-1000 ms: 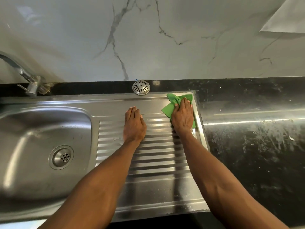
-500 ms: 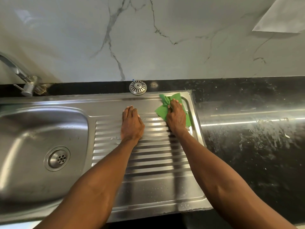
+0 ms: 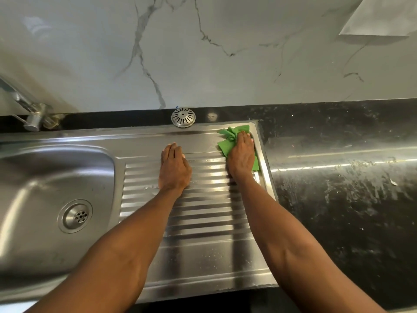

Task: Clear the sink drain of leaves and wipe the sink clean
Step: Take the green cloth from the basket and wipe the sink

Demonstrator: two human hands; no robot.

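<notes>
green cloth (image 3: 226, 146) crumpled, long axis 11–5 o'clock; right hand (image 3: 241, 155) presses it flat-fingered onto drainboard (image 3: 203, 222); left hand (image 3: 174, 168) rests flat.

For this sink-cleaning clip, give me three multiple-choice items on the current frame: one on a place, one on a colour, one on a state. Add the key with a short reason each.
1. Where does the loose round strainer cap lie?
A. in the basin
B. on the dark ledge behind the drainboard
C. under the tap

2. What colour is the cloth?
A. green
B. yellow
C. white

3. What is the left hand doing?
A. gripping the tap
B. lifting the strainer cap
C. resting flat on the ribbed drainboard

Key:
1 B: the cap sits on the black strip at the foot of the wall, just past the drainboard rim.
2 A: the cloth under the right hand is bright green.
3 C: the left hand's fingers lie straight, palm down on the ribs, holding nothing; the tap is far off to the left.
</notes>
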